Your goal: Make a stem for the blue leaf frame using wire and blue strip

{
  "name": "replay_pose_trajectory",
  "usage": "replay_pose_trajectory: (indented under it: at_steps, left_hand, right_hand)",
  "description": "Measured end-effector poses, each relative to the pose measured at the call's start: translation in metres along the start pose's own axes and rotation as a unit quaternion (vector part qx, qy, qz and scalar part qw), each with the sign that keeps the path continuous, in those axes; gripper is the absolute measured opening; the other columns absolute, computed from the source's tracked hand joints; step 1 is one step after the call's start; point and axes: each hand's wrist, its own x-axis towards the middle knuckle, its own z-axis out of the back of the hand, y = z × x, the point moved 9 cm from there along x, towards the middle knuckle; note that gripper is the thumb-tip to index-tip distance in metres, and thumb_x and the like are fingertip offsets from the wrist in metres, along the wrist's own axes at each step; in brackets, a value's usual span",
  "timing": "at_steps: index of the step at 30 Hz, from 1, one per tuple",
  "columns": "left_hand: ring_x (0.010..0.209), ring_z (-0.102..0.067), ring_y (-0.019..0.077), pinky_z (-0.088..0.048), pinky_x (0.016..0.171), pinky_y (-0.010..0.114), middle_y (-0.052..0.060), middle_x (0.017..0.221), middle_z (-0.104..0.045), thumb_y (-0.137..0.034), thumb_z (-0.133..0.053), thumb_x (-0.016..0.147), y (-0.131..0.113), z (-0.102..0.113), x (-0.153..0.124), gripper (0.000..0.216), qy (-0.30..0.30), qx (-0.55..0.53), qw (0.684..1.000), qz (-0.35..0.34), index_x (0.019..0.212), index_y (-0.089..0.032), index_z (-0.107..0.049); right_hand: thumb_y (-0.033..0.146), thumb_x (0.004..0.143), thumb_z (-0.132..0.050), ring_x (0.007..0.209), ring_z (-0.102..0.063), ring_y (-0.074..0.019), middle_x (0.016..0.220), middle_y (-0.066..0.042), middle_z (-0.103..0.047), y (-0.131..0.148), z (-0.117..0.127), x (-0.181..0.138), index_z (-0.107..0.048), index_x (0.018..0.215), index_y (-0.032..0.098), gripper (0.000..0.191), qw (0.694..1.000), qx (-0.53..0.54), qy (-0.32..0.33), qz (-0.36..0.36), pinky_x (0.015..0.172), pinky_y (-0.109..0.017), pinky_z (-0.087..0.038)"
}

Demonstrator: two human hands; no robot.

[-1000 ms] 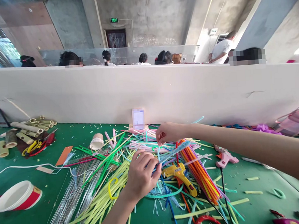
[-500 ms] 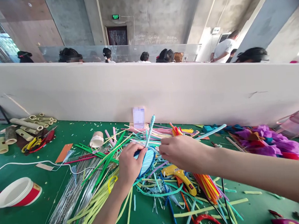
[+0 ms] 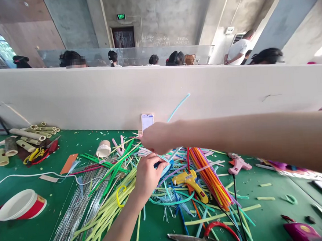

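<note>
My left hand (image 3: 148, 174) is closed in a pinch on a blue pipe-cleaner piece (image 3: 167, 168), mostly covered by my hands. Just above it, my right hand (image 3: 157, 138) is closed with its back to me. A light blue pipe cleaner (image 3: 179, 107) sticks out beyond the right hand toward the upper right; the fingers gripping it are hidden. Beneath the hands lie loose pipe cleaners, with a yellow glue gun (image 3: 191, 182) to the right and an orange pipe-cleaner bundle (image 3: 211, 181) beside it.
Red-handled scissors (image 3: 205, 238) lie at the front. Farther right is a pink glue gun (image 3: 239, 163). Yellow-green pipe cleaners (image 3: 107, 216) and silvery wires (image 3: 73, 211) spread leftward. A paper bowl (image 3: 20, 205), bamboo pieces (image 3: 31, 135) and a propped phone (image 3: 147, 120) stand before a white partition (image 3: 93, 99).
My right hand has swung left and up, crossing over above my left hand, and the light blue pipe cleaner has moved with it. The blue piece's upright stem is now covered.
</note>
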Motion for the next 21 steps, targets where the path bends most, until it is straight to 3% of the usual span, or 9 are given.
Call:
replay_pose_trajectory:
  at_steps: [3,8,13,16,21]
  left_hand:
    - [0.073,-0.068,0.0168,-0.05,0.073,0.029,0.0,0.076,-0.073,-0.017,-0.073,0.085,-0.005,-0.001,-0.002,0.01,0.027,-0.034,0.999,-0.02,0.075,-0.021,-0.072]
    - [0.077,-0.066,0.0178,-0.048,0.075,0.03,0.001,0.077,-0.07,-0.019,-0.072,0.086,-0.003,0.008,-0.006,0.008,0.04,-0.073,0.996,-0.027,0.078,-0.02,-0.072]
    - [0.079,-0.066,0.0167,-0.049,0.074,0.029,0.0,0.081,-0.069,-0.018,-0.067,0.088,0.016,0.027,-0.006,0.009,0.009,-0.088,0.996,0.026,0.079,-0.02,-0.066]
    - [0.076,-0.065,0.0169,-0.05,0.073,0.029,0.0,0.079,-0.069,-0.019,-0.065,0.088,0.026,0.034,-0.002,0.012,-0.034,-0.059,0.997,0.042,0.076,-0.02,-0.065]
    - [0.076,-0.066,0.0201,-0.05,0.069,0.032,0.003,0.078,-0.07,-0.018,-0.062,0.086,0.018,0.019,0.006,0.012,-0.037,0.004,0.999,0.018,0.075,-0.021,-0.064]
  right_hand:
    - [0.004,0.062,-0.083,0.078,-0.066,-0.0255,0.058,-0.003,-0.066,-0.016,-0.007,0.014,-0.064,0.046,0.021,0.03,0.995,-0.026,0.09,0.022,0.072,-0.039,-0.046]
    - [0.023,0.073,-0.082,0.078,-0.066,-0.0223,0.073,-0.002,-0.075,-0.059,-0.026,0.022,-0.079,0.073,0.023,0.003,0.991,-0.004,0.127,0.037,0.066,-0.033,-0.045]
    - [0.028,0.085,-0.071,0.08,-0.068,-0.0188,0.088,-0.005,-0.078,-0.088,-0.048,-0.004,-0.081,0.091,0.021,0.013,0.992,-0.025,0.125,-0.018,0.063,-0.028,-0.044]
    - [0.025,0.088,-0.064,0.086,-0.068,-0.0224,0.094,-0.009,-0.078,-0.071,-0.053,-0.029,-0.08,0.094,0.02,0.017,0.991,-0.053,0.119,-0.021,0.065,-0.03,-0.043]
    - [0.005,0.077,-0.065,0.077,-0.065,-0.0228,0.079,-0.011,-0.073,-0.005,-0.044,-0.044,-0.077,0.08,0.014,0.015,0.988,-0.08,0.124,0.042,0.066,-0.034,-0.043]
